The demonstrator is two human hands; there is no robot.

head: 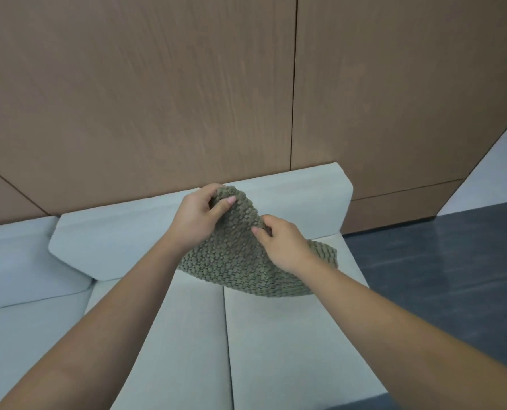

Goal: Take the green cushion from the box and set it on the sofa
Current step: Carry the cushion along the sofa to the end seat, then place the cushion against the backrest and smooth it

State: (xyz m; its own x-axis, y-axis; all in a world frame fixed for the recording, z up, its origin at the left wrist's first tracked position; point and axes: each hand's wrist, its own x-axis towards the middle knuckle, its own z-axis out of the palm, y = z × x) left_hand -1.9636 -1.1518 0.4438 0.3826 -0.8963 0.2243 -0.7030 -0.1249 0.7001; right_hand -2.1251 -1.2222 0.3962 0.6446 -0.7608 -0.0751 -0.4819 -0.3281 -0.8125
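The green cushion (237, 261), knobbly and olive-coloured, leans against the backrest of the pale grey sofa (187, 335), its lower edge resting on the seat near the sofa's right end. My left hand (197, 216) pinches the cushion's top corner. My right hand (281, 242) grips its upper right edge just below that corner. Both forearms reach in from the bottom of the view. No box is in view.
A brown wood-panelled wall (157, 99) rises directly behind the sofa. Dark grey floor (438, 276) lies to the right of the sofa, turning to pale floor (497, 173) further back. A second backrest cushion (18, 261) sits at the left.
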